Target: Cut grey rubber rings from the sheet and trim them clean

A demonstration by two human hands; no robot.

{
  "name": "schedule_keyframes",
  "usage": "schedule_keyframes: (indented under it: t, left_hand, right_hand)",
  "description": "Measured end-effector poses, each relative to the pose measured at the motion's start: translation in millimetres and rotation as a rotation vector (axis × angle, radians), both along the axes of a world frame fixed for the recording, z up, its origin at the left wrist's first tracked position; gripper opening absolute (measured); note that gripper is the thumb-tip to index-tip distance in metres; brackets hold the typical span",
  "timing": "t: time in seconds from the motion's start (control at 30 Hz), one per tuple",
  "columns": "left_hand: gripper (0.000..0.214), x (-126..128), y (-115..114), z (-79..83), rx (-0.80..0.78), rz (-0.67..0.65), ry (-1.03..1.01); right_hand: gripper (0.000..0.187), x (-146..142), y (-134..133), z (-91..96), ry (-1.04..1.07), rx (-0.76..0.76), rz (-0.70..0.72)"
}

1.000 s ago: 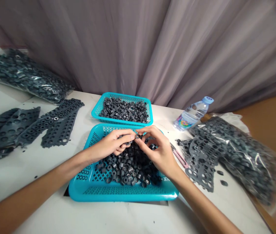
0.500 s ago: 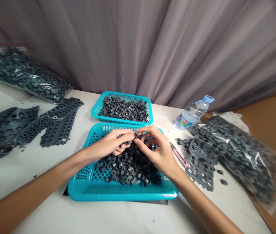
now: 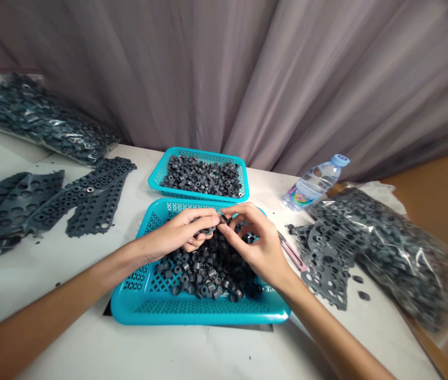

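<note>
Far left at 9 o'clock, I see a clear bag (image 3: 37,124) stuffed with dark rubber parts on the desk (image 3: 192,353). Just below it lie punched rubber sheets (image 3: 49,200), flat and overlapping. Centre, at 12 o'clock from my hands, sits the far teal basket (image 3: 153,182), full of grey rings. The near teal basket (image 3: 200,315) touches it edge to edge and holds the ring pile (image 3: 208,272).

My left hand (image 3: 180,235) hovers over that pile, fingers (image 3: 208,216) curled in and pinching. A few loose rings look tucked under them, but I can't count them. The small ring (image 3: 222,217) sits right between both hands' fingertips, above the pile at the near basket's 12 o'clock end. My right hand (image 3: 257,245) comes in from 4 o'clock, with thumb and index fingers (image 3: 239,211) closed on the same small ring and the other fingers loosely bent.

At 3 o'clock a pink cutter (image 3: 292,253) lies on the desk beside the basket. At 2 o'clock a water bottle (image 3: 313,182) lies tilted. Further right are more punched sheets (image 3: 322,258), then a second bag (image 3: 385,248).
</note>
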State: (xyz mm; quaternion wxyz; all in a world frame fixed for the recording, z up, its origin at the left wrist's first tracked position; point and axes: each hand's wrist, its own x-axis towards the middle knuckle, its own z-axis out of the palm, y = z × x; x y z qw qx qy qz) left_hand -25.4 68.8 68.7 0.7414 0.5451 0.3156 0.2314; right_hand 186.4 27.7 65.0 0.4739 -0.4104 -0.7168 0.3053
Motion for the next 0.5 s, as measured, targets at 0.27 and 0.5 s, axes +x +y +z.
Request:
schedule_keyframes:
  t: [0.27, 0.5]
  left_hand:
    - [0.033, 0.0, -3.0, 7.3, -0.038, 0.001, -0.017]
    - [0.032, -0.1, -4.1, 9.3, -0.046, -0.006, -0.028]
  right_hand:
    - [0.021, -0.4, -0.8, 1.0, 0.022, -0.021, 0.001]
    - [0.021, -0.1, -0.6, 0.6, 0.017, -0.023, -0.001]
